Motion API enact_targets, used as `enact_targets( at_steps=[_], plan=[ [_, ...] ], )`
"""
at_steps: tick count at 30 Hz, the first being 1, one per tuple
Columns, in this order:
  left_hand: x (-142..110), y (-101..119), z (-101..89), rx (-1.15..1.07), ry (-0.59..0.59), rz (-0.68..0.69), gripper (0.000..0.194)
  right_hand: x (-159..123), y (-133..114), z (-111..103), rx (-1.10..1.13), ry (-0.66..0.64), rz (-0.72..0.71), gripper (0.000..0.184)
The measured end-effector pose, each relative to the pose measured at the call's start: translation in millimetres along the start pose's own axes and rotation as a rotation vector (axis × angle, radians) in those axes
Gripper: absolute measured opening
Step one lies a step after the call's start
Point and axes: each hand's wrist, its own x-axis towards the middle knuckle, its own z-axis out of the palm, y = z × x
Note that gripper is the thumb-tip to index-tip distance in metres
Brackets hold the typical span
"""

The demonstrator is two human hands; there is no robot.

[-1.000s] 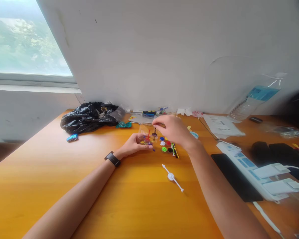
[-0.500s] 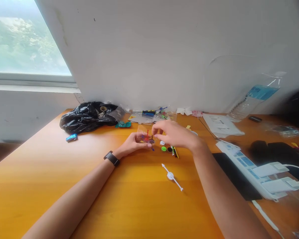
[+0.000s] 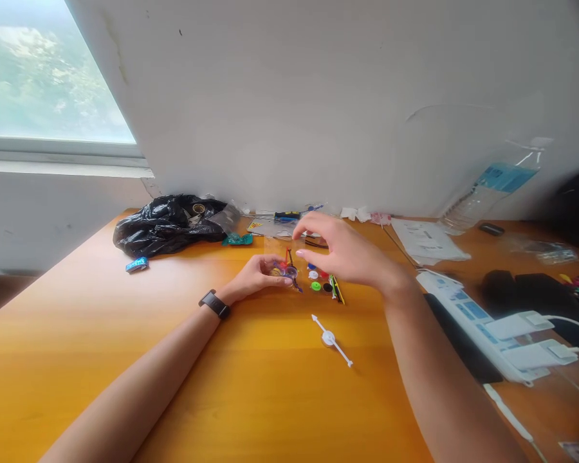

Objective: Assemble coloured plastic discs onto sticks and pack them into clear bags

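Observation:
My left hand (image 3: pixel 261 272) pinches what looks like a clear plastic bag (image 3: pixel 274 245) with small red, dark and purple pieces (image 3: pixel 291 273) in it, close to the table. Over the bag's right side, my right hand (image 3: pixel 330 247) is open, thumb and forefinger apart with nothing between them. Beneath and beside it lie a white disc (image 3: pixel 313 274), a green disc (image 3: pixel 315 286), a black disc (image 3: pixel 327 287) and thin black, yellow and green sticks (image 3: pixel 338 290). Nearer to me rests a white spinner with an arrow-shaped pointer (image 3: pixel 328 338).
A black plastic bag (image 3: pixel 166 225) lies at the back left, a small blue packet (image 3: pixel 137 265) before it. Flat packets (image 3: pixel 273 226) lie against the wall. To the right are a white power strip (image 3: pixel 468 321) with chargers, a paper sheet (image 3: pixel 427 239) and a tilted-looking clear bottle (image 3: pixel 473 199).
My right hand has drawn slightly up and right from the bag, and its fingers have spread apart. A dark stick among the pieces now leans left. My left hand keeps its hold.

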Motion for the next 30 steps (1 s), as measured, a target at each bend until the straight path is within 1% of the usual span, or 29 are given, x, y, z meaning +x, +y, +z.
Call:
enact_targets(
  at_steps=[1, 2, 3, 4, 7, 9, 10, 11, 13, 15, 17, 19, 20, 21, 22, 23, 24, 26, 28, 29, 30],
  plan=[
    [0, 0, 0.4, -0.01, 0.011, 0.0, 0.045, -2, -2, -2, -0.02, 0.005, 0.012, 0.012],
    [0, 0, 0.6, -0.014, 0.023, 0.002, 0.045, -3, -4, -3, -0.036, -0.026, 0.048, 0.006],
    [0, 0, 0.6, -0.015, 0.037, 0.006, 0.046, -5, -7, -2, -0.052, -0.093, 0.104, 0.003],
    [1, 0, 0.3, -0.018, 0.05, 0.013, 0.049, -6, -9, 0, -0.08, -0.197, 0.172, 0.01],
    [2, -3, -1.5, -0.038, 0.066, 0.036, 0.061, -5, -11, 21, -0.237, -0.604, 0.361, 0.027],
    [3, -4, -2.4, -0.032, 0.063, 0.039, 0.064, 0, -10, 40, -0.322, -0.797, 0.443, 0.036],
    [3, -5, -2.5, -0.016, 0.057, 0.036, 0.063, 3, -8, 49, -0.314, -0.906, 0.489, 0.039],
    [3, -4, -2.4, 0.004, 0.052, 0.03, 0.06, 5, -5, 58, -0.311, -0.966, 0.512, 0.039],
    [2, -3, -1.5, 0.037, 0.058, 0.006, 0.056, 9, -1, 72, -0.275, -1.045, 0.521, 0.035],
    [1, -2, -0.4, 0.056, 0.079, -0.023, 0.053, 10, 3, 78, -0.226, -1.083, 0.473, 0.029],
    [1, 0, 0.2, 0.076, 0.093, -0.039, 0.049, 10, 4, 77, -0.143, -1.114, 0.393, 0.02],
    [1, 1, 0.0, 0.098, 0.084, -0.021, 0.045, 10, 3, 68, -0.006, -1.106, 0.283, 0.007],
    [1, 1, -0.4, 0.109, 0.07, 0.002, 0.043, 10, 1, 62, 0.081, -1.069, 0.218, 0.004],
    [1, 1, -0.8, 0.119, 0.054, 0.03, 0.041, 10, -1, 55, 0.175, -1.004, 0.147, 0.008],
    [2, 1, -1.1, 0.126, 0.038, 0.057, 0.038, 9, -3, 48, 0.266, -0.914, 0.079, 0.011],
    [2, 1, -1.3, 0.129, 0.025, 0.079, 0.035, 9, -6, 40, 0.353, -0.791, 0.022, 0.012],
    [2, 1, -1.4, 0.132, 0.017, 0.093, 0.033, 9, -8, 33, 0.428, -0.638, -0.019, 0.012],
    [2, 0, -1.0, 0.135, 0.019, 0.095, 0.032, 8, -12, 21, 0.509, -0.262, -0.05, 0.013],
    [2, -1, -0.1, 0.124, 0.03, 0.069, 0.034, 7, -12, 13, 0.467, 0.12, -0.033, 0.013],
    [2, -1, 0.4, 0.112, 0.03, 0.051, 0.037, 7, -10, 11, 0.411, 0.277, -0.022, 0.012],
    [2, -1, 1.0, 0.098, 0.025, 0.035, 0.039, 8, -8, 10, 0.344, 0.399, -0.015, 0.011]
  ],
)
